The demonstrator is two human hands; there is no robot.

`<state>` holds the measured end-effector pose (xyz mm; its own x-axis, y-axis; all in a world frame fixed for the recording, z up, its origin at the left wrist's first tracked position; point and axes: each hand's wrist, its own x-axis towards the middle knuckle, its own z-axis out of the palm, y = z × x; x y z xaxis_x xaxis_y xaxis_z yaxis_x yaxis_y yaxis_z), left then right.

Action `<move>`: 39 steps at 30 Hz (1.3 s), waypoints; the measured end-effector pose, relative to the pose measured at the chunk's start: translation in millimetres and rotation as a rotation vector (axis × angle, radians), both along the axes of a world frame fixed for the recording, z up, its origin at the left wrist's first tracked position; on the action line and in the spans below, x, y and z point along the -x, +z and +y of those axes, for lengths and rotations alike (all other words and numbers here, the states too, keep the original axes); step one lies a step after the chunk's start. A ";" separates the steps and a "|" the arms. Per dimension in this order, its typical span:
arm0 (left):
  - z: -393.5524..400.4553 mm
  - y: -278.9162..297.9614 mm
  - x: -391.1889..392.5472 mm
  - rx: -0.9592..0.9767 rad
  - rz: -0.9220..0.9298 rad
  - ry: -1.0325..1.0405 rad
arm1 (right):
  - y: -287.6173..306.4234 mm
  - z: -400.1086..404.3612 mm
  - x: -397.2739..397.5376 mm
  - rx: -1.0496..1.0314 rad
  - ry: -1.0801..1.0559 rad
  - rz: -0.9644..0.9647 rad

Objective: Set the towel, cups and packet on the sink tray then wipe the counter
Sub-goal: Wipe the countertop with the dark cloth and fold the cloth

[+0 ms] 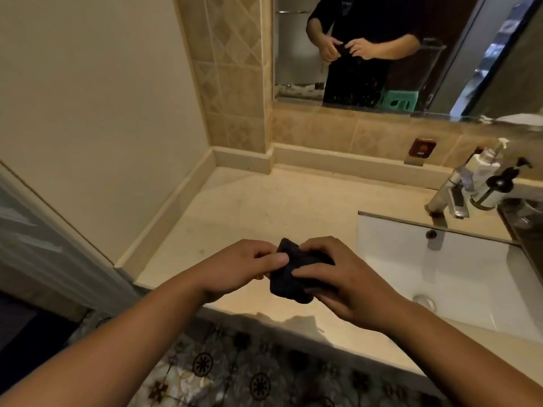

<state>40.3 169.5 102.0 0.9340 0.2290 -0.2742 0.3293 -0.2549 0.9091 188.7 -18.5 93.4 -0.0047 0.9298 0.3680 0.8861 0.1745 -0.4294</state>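
Above the front edge of the beige stone desk (pixel 264 207), just left of the white rectangular sink (pixel 458 274), the left hand (pixel 241 268) and right hand (pixel 346 277) both pinch a small crumpled dark cloth (pixel 293 271) between closed fingers (pixel 276 257).

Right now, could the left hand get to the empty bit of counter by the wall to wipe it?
Probably yes. The left hand holds the dark cloth together with the right hand, just above the counter. Nothing stands on that stretch toward the wall, so the way looks free.
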 end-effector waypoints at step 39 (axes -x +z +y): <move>101.4 -73.8 -146.4 -0.477 -0.368 0.108 | -26.2 76.9 -145.4 0.220 -0.585 -0.150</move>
<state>186.7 270.8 28.2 0.9126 0.3456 0.2185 0.0619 -0.6450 0.7617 334.1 58.3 67.2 0.4898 0.8478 0.2034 0.8613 -0.4343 -0.2638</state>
